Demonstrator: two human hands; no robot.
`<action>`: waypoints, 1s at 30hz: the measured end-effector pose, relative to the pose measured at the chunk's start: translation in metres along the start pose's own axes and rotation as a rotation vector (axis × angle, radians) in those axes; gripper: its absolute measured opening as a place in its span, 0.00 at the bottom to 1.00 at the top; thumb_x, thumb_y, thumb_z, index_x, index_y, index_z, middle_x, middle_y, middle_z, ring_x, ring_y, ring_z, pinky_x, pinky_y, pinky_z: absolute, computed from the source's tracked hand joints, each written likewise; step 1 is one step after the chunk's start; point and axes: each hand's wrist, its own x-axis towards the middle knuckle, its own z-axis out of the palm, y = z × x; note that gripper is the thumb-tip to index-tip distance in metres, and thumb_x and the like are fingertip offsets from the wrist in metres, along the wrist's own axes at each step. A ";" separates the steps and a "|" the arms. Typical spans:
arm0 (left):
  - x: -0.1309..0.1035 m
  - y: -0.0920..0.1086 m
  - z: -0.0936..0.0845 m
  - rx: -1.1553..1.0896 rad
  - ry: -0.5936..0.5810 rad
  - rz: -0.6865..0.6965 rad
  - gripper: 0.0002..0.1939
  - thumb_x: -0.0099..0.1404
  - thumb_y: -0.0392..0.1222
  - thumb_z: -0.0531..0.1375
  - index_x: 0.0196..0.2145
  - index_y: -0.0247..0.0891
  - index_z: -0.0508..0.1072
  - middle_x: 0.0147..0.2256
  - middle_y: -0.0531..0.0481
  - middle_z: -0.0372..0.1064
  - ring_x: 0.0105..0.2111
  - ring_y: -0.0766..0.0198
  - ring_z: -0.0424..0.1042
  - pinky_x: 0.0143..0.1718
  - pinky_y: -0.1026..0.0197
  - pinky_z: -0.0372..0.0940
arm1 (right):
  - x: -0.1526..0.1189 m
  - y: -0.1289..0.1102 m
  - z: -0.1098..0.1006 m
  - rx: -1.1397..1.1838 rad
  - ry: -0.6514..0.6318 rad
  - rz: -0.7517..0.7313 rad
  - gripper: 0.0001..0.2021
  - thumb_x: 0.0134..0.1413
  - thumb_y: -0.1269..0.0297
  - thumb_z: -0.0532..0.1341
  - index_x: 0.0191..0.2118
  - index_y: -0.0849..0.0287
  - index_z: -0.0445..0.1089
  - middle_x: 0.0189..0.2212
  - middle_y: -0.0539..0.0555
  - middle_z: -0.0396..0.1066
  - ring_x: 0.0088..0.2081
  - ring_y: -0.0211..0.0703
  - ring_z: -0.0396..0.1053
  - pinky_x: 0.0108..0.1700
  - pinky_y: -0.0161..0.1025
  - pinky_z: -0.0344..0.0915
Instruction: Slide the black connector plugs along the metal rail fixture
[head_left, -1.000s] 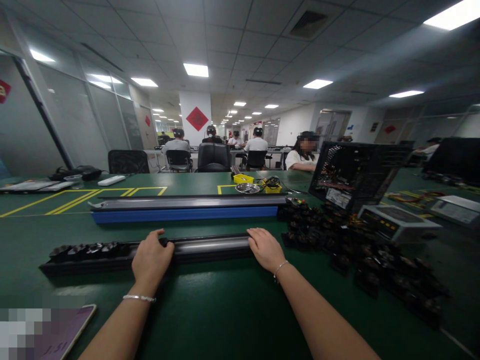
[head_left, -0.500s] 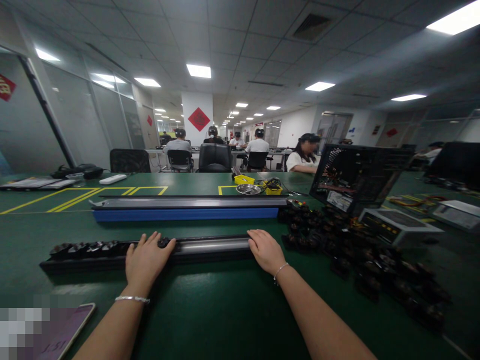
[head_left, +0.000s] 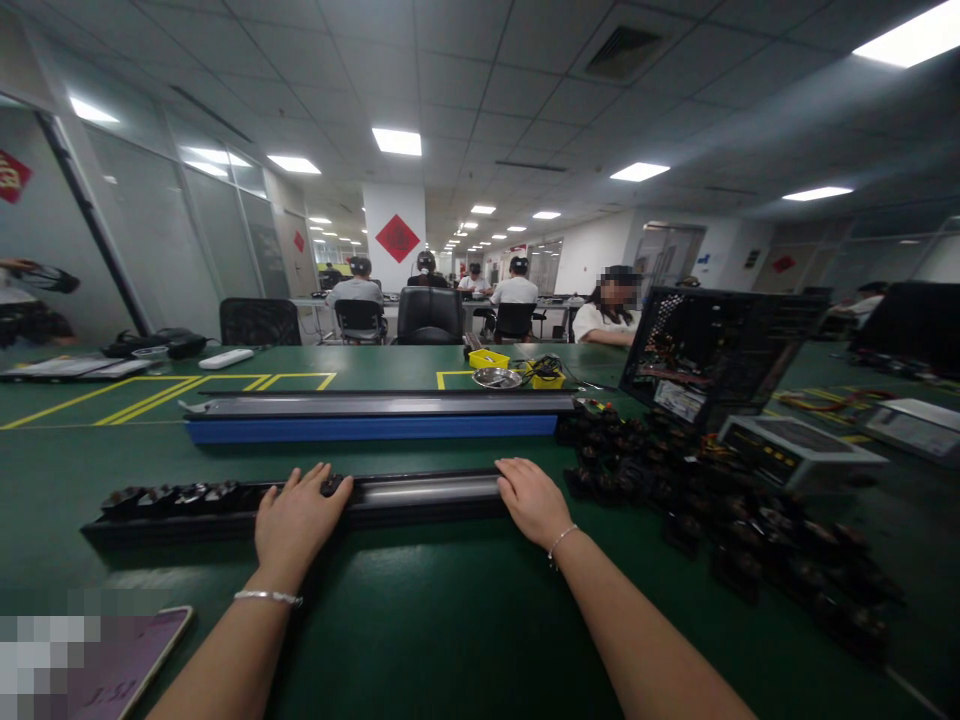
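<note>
A long black rail (head_left: 187, 530) with a silvery strip (head_left: 424, 488) along its top lies across the green table in front of me. Several small black parts with shiny tops (head_left: 176, 495) sit in a row on its left half. My left hand (head_left: 300, 515) rests over the rail, thumb and fingers closed about a small black part (head_left: 331, 485), mostly covered. At the rail's right end, my right hand (head_left: 532, 500) has its fingers bent over the edge, gripping it. A loose pile of similar black parts (head_left: 765, 525) spreads to the right of that hand.
Behind the rail lies a second rail (head_left: 390, 404) above a blue bar (head_left: 375, 430). An open computer case (head_left: 720, 345) and a power supply (head_left: 802, 452) stand at right. Yellow trays (head_left: 489, 360) and a metal dish (head_left: 496, 378) sit farther back. A phone (head_left: 142, 660) lies front left.
My left hand has shifted very slightly to the right along the rail; my right hand stays in place. A person has come partly into view at the far left.
</note>
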 end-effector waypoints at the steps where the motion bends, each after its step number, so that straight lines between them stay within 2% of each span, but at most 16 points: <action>1: 0.000 0.001 0.000 0.000 0.001 0.007 0.26 0.59 0.55 0.45 0.49 0.46 0.68 0.55 0.50 0.61 0.57 0.50 0.55 0.54 0.45 0.50 | 0.000 0.000 0.000 0.000 0.002 0.001 0.20 0.59 0.62 0.45 0.51 0.61 0.66 0.50 0.55 0.67 0.52 0.44 0.60 0.57 0.42 0.53; 14: -0.005 0.012 -0.004 -0.030 0.004 0.068 0.25 0.60 0.55 0.45 0.48 0.47 0.69 0.54 0.49 0.62 0.57 0.49 0.55 0.54 0.44 0.50 | 0.000 0.001 0.001 -0.010 0.002 -0.014 0.20 0.60 0.62 0.45 0.52 0.62 0.65 0.50 0.55 0.67 0.52 0.43 0.60 0.57 0.42 0.53; 21: -0.004 0.017 0.001 -0.018 -0.028 0.022 0.32 0.59 0.58 0.44 0.54 0.38 0.63 0.56 0.48 0.59 0.59 0.54 0.51 0.57 0.48 0.47 | 0.000 -0.001 0.000 -0.010 -0.011 0.004 0.20 0.59 0.62 0.45 0.51 0.62 0.66 0.50 0.55 0.67 0.52 0.44 0.60 0.57 0.42 0.53; 30: -0.006 0.027 0.004 -0.019 -0.028 0.123 0.33 0.59 0.55 0.44 0.55 0.31 0.61 0.55 0.43 0.60 0.59 0.55 0.52 0.57 0.50 0.48 | 0.001 -0.001 0.000 0.004 -0.001 -0.007 0.20 0.60 0.62 0.45 0.51 0.62 0.66 0.49 0.56 0.67 0.52 0.43 0.60 0.57 0.43 0.54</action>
